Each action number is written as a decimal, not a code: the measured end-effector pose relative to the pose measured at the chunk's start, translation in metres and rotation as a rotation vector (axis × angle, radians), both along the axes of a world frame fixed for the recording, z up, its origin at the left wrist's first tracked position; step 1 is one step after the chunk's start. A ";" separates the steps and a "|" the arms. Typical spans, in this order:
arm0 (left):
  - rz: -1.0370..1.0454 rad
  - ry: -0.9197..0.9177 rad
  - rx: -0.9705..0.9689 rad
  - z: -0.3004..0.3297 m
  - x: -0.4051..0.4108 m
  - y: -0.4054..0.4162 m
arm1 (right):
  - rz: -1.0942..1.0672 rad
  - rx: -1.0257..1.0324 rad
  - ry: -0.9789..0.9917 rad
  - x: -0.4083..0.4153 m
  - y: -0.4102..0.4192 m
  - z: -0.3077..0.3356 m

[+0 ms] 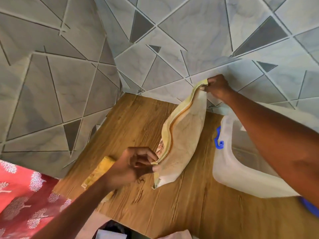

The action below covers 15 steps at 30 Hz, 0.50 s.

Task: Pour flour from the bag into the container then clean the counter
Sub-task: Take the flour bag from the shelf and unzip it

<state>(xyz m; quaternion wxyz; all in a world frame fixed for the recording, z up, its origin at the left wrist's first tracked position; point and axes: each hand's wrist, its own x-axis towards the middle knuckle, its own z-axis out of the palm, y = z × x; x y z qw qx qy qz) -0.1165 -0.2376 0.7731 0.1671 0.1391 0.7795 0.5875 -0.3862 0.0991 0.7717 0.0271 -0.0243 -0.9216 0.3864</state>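
Left hand (136, 165), right hand (218, 87) pinch bag (184, 135) ends, arms outstretched

1. The left hand (136, 163) is low, over the near-left part of the counter (138, 121), its fingers curled and pinching the near end of the bag (183, 135).
2. The right hand (216, 87) is raised toward the far edge, pinching the far end.
3. The right forearm stretches in from the right edge.

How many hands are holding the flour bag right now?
2. The left hand pinches the cream zip-top flour bag at its near end; the right hand pinches its far end.
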 end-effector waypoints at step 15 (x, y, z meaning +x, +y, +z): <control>0.162 0.304 -0.290 0.017 -0.219 0.127 | -0.112 0.070 0.203 0.015 -0.016 0.001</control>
